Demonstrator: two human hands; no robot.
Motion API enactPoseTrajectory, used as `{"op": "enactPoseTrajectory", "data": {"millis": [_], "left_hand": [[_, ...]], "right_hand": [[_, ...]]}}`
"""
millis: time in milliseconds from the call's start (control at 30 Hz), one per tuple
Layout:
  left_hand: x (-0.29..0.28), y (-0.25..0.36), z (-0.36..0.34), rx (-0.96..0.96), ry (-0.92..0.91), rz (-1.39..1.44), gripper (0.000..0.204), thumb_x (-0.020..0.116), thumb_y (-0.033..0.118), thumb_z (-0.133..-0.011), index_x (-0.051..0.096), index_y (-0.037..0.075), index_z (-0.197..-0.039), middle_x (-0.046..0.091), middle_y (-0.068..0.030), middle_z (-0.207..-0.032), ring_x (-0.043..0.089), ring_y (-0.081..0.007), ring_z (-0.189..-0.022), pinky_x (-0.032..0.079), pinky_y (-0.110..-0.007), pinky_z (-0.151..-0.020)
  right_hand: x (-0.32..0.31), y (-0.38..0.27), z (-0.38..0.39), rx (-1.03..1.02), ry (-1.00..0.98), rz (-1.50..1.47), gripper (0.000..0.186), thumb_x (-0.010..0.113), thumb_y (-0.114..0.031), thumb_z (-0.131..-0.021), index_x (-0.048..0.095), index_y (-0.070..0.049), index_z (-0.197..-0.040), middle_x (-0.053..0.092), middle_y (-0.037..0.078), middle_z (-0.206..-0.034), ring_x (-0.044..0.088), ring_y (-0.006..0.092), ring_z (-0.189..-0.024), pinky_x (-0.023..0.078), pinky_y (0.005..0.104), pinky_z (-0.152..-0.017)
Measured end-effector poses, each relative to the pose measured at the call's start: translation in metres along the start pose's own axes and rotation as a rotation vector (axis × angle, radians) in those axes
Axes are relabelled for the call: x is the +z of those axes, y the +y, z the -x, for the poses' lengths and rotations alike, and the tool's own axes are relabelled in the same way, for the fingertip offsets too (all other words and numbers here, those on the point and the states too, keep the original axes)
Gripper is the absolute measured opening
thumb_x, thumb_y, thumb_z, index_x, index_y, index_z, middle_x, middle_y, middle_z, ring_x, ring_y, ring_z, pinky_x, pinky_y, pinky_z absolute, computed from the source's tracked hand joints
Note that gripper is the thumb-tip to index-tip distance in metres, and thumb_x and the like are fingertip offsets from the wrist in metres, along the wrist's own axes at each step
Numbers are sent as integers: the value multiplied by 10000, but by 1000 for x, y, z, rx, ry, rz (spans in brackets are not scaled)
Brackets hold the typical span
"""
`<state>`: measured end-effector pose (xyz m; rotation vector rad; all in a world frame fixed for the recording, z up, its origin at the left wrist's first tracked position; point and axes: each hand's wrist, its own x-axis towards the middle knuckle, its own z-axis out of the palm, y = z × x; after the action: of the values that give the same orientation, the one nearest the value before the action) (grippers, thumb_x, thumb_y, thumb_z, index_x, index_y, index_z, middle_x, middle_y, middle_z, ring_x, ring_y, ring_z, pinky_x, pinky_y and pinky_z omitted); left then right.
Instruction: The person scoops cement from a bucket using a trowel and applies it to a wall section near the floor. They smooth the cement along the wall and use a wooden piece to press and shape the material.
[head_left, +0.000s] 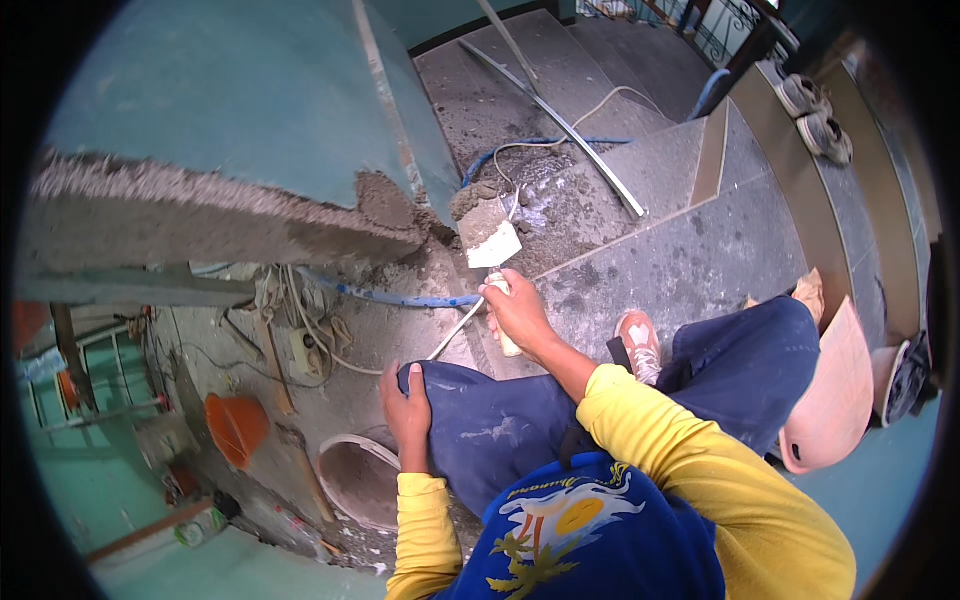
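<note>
I've got the right hand (518, 315) clamped round the trowel (493, 250), mortar (482, 214) aboard, just beside the end of the grey ledge (230, 225), and here's the left hand (407, 408), loosely spread over the knee (447, 385)

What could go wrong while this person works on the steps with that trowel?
The trowel in the right hand seems to carry grey mortar, which might slide off onto the steps. A pale cord runs close to that hand and might get snagged. The long metal bar lying across the steps could trip someone or shift if stepped on.
</note>
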<state>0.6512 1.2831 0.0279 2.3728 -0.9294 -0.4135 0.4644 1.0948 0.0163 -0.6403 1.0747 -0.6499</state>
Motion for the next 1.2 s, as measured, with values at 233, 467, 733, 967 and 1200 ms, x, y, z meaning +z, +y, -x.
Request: {"op": "enactPoseTrajectory", "data": {"millis": [233, 467, 733, 967, 1200], "left_hand": [[-9, 15, 4, -55, -100, -33, 536, 695, 371, -1033, 672, -59, -1352, 677, -271, -1379, 629, -394, -1310, 439, -439, -1148], [-13, 12, 2, 18, -58, -30, 472, 700, 333, -1030, 709, -64, -1286, 731, -256, -1276, 676, -372, -1225, 468, -432, -1109], [-9, 10, 2, -31, -44, -4, 471, 700, 344, -1031, 712, -63, -1269, 740, -250, -1250, 681, -349, -1201, 474, -411, -1090], [-9, 9, 4, -24, 0, 40, 478, 694, 313, -1039, 675, -63, -1333, 703, -265, -1328, 658, -401, -1252, 467, -450, -1114], [-134, -72, 65, -175, 714, -302, 465, 647, 268, -1065, 630, -42, -1411, 645, -232, -1436, 633, -385, -1278, 506, -460, -1072]], "right_hand": [[-19, 20, 1, -320, 418, 210, 499, 675, -151, -998, 518, 64, -1419, 697, 123, -883, 666, 154, -607, 525, 325, -546], [37, 95, -11, -374, 470, 432, 711, 706, -271, -996, 402, 35, -1561, 637, 375, -1310, 620, 542, -1200, 486, 568, -1020], [21, 81, -38, -366, 319, 254, 508, 686, -213, -1029, 407, -58, -1424, 681, 147, -925, 679, 224, -669, 553, 386, -542], [-16, 44, -36, 156, 69, 30, 365, 554, -378, -1103, 584, -34, -1220, 596, 47, -879, 576, 128, -585, 480, 300, -480], [-9, 11, 3, 299, 58, 61, 359, 618, -339, -1099, 513, -36, -1259, 565, 59, -878, 565, 135, -603, 486, 289, -477]]}}
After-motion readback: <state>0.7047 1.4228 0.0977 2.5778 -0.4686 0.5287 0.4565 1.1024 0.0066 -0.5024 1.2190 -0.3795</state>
